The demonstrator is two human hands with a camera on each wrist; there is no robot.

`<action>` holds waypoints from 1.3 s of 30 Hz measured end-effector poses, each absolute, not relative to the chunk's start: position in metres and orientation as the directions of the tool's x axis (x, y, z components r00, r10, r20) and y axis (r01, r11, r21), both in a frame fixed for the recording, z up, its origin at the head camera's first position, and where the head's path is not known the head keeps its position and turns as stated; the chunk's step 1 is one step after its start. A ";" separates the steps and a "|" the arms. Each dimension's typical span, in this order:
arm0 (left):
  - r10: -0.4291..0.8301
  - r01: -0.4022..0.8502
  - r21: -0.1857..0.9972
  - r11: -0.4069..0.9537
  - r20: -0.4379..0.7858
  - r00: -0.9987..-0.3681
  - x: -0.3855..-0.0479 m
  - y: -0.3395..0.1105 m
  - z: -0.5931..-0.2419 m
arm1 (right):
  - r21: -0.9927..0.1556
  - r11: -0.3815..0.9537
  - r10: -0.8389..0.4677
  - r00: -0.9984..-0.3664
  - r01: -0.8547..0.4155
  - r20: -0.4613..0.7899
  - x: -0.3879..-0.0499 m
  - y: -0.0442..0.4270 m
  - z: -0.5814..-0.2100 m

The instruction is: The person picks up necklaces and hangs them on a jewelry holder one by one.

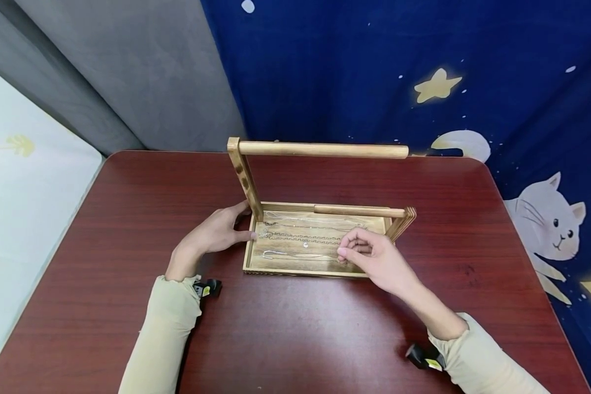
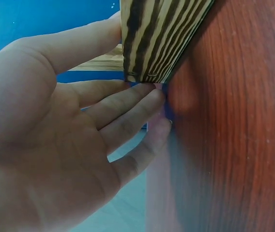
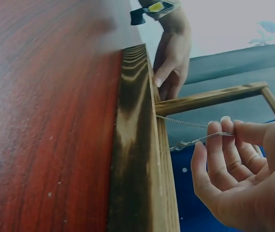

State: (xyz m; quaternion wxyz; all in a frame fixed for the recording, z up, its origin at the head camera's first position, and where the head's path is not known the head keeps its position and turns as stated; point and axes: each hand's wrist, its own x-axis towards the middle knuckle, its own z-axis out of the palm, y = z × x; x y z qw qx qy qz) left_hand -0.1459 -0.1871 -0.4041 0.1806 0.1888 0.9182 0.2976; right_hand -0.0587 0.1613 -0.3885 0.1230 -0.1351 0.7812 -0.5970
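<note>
A wooden jewelry stand (image 1: pixel 295 271) has a shallow tray base, and several fine necklaces (image 1: pixel 288 237) lie stretched across its floor. My left hand (image 1: pixel 214 232) holds the stand's left end, thumb over the rim and fingers at the outer back corner. In the left wrist view the fingers (image 2: pixel 128 113) touch the dark-striped end panel (image 2: pixel 152 38). Over the tray's right front part, my right hand (image 1: pixel 374 260) pinches a thin silver chain necklace (image 3: pixel 193 141) between thumb and fingertips. The right wrist view shows the chain running from the fingertips down into the tray.
A round wooden bar (image 1: pixel 325 149) rises above the tray on a left post (image 1: pixel 246 180); a lower bar (image 1: pixel 357 210) is on the right. Beneath is a red-brown table (image 1: pixel 295 339). A grey curtain (image 1: pixel 143 71) and blue patterned curtain (image 1: pixel 325 65) hang behind.
</note>
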 end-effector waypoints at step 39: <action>0.463 0.250 0.618 0.745 -0.210 -0.861 -0.145 -0.188 -0.405 | -0.937 -0.240 -0.436 -0.834 -0.254 0.338 -0.061 0.182 -0.331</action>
